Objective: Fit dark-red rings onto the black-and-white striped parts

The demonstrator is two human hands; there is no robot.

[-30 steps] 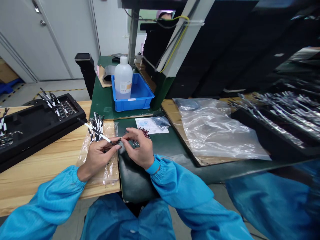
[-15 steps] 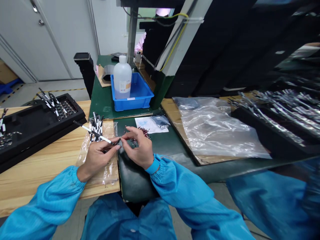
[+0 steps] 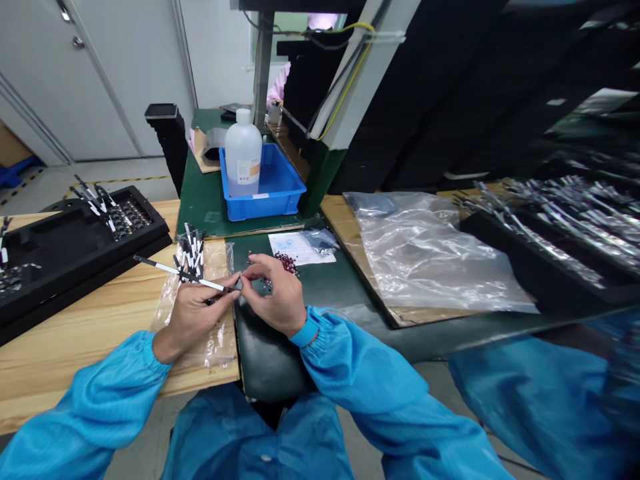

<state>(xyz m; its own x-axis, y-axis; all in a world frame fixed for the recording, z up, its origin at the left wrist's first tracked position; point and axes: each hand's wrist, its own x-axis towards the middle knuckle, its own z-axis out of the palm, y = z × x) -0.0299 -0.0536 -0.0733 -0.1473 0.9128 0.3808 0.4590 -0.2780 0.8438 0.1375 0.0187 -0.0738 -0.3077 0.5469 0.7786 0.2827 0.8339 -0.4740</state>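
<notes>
My left hand (image 3: 197, 312) pinches the end of a thin black-and-white strip (image 3: 167, 269), which points out to the left. My right hand (image 3: 276, 293) meets it fingertip to fingertip, thumb and forefinger closed at the strip's dark end; whatever small part they hold is hidden. Behind my left hand, a bundle of similar strips (image 3: 193, 250) lies on a clear plastic bag (image 3: 165, 310). Just beyond my right hand is a pile of tiny dark red parts (image 3: 287, 261), partly covered by the fingers.
A black tray (image 3: 60, 247) with strips lies at left. Behind stands a blue bin (image 3: 280, 200) holding a white bottle (image 3: 243, 150). A paper sheet (image 3: 295, 248), a large plastic bag (image 3: 425, 260) and black trays of strips (image 3: 530, 260) lie rightward. Another person's blue sleeve (image 3: 525, 393) shows at right.
The strip has tilted flatter, its free left end now lower and further left. Both hands stay together in nearly the same place.
</notes>
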